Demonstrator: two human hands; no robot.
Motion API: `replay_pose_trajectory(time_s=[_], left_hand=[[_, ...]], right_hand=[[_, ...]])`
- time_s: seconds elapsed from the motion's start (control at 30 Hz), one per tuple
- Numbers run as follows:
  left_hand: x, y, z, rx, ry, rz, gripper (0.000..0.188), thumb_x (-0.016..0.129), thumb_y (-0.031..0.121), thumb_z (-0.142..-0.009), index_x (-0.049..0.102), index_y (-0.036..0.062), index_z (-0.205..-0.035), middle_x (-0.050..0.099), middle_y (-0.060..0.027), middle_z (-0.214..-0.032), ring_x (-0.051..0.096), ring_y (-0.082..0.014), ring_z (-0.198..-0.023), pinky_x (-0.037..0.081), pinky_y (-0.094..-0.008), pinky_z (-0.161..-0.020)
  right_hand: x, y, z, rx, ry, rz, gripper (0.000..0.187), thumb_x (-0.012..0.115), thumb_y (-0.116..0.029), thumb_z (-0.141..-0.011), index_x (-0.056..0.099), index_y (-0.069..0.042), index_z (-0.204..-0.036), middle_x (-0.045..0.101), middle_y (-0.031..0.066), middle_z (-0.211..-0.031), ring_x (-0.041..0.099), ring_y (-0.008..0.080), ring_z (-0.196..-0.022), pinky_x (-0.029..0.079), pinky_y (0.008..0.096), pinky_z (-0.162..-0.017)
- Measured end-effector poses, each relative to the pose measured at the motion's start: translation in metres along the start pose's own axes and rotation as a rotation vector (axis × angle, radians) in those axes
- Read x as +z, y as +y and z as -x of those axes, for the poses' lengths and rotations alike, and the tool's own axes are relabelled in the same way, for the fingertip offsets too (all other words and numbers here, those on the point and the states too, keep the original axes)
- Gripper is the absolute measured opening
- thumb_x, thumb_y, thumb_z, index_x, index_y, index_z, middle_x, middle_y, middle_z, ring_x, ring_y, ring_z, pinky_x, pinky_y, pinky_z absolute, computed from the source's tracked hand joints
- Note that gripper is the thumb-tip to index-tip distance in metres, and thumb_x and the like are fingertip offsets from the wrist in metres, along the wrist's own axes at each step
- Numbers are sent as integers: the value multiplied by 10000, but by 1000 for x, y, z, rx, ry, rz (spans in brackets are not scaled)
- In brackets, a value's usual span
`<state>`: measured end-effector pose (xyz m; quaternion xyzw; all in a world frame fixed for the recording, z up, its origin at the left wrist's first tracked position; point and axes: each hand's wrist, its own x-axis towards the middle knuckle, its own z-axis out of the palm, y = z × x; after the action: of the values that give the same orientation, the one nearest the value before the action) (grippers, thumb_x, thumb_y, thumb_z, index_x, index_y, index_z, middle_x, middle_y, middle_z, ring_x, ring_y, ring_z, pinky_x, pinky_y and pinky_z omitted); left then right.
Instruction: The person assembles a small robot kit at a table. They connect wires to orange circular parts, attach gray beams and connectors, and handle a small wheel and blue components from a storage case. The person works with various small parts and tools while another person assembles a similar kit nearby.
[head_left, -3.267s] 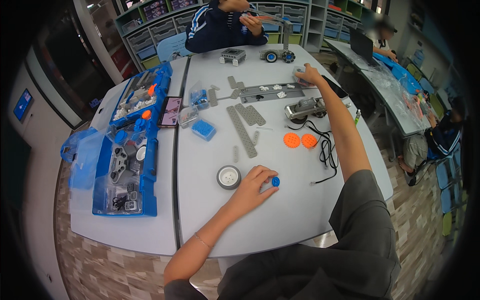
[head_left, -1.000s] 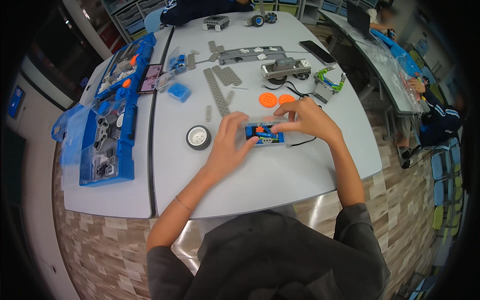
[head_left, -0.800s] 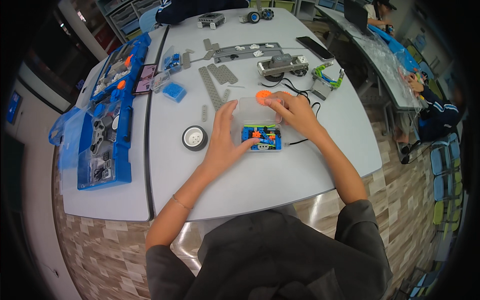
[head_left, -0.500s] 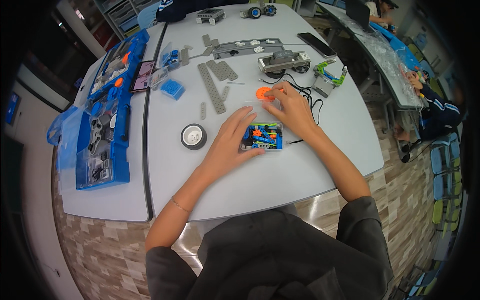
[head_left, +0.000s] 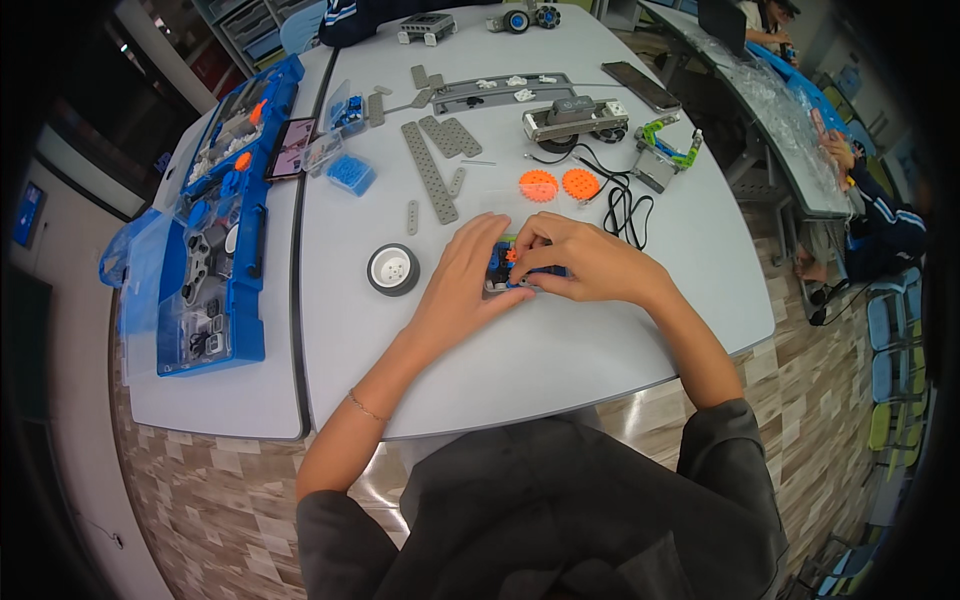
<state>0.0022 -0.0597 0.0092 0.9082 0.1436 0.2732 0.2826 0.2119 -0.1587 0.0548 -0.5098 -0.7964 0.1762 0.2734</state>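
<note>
A small clear plastic box (head_left: pixel 492 287) full of blue, black, green and orange building pieces sits on the table in front of me. My left hand (head_left: pixel 465 268) curves round its left side, thumb along the near edge and fingers at the far edge, holding it. Into the box reaches my right hand (head_left: pixel 580 262), its thumb and fingers pinched together among the pieces. A small orange gear (head_left: pixel 511 256) shows by those fingertips; whatever they grip is hidden. Just beyond the box lie two large orange gears, a left one (head_left: pixel 538 186) and a right one (head_left: pixel 580 184).
A white wheel with a grey tyre (head_left: pixel 393 269) stands left of my left hand. Grey perforated plates (head_left: pixel 430 172), a black cable (head_left: pixel 627 205), a wheeled chassis (head_left: pixel 575 122) and a phone (head_left: pixel 642 86) lie farther off. Blue kit cases (head_left: pixel 250 335) line the left table.
My right hand has left the large orange gears, which now lie side by side on the table, and has come back toward me into the box. My left hand has stayed at the box.
</note>
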Motion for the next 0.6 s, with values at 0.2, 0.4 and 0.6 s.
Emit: replay_pose_trajectory(time_s=[0.2,0.4,0.6], left_hand=[[2,2,0,-28,20,-2,823,815,270,-850,378,15,-1500,433,-208,-1508,398,-383,-1427,362,-443,-1164],[2,4,0,-44,22,10,820,811,241,-854,361,17,-1502,442,-199,-1498,409,-374,-1418,380,-436,-1153],[1,4,0,-62,16,35,810,813,234,-851,371,16,-1494,445,-195,-1496,409,-370,-1419,380,-436,-1155]], right_hand=[[0,5,-1,54,126,136,127,729,-38,-818,743,-87,-935,610,61,-1012,647,257,-945,543,385,-815],[-7,7,-1,-33,122,78,135,694,32,-770,738,-56,-862,593,57,-1005,607,234,-882,521,368,-773],[-6,3,-2,-9,136,207,168,678,51,-755,752,-70,-846,584,44,-1011,587,217,-872,515,358,-764]])
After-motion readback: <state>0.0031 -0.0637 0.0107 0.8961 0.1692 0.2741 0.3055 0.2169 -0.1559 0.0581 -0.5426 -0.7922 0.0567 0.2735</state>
